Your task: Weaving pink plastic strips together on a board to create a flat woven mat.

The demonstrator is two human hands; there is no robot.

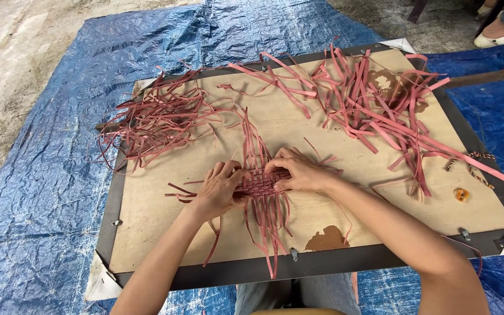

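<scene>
A small woven patch of pink-red strips (259, 184) lies in the middle of a plywood board (147, 216), with loose strip ends running away from me and toward me. My left hand (220, 189) presses on the patch's left side, fingers curled over the strips. My right hand (298, 172) covers its right side, fingertips pinching the weave. Both hands touch the weave at once.
A tangle of thin pink strips (153, 119) lies at the board's far left, a pile of wider strips (374, 102) at the far right. A small orange object (461, 194) and a twisted cord (475, 160) sit near the right edge. Blue tarp (42, 192) underlies the board. A person's shoe (495, 38) shows at top right.
</scene>
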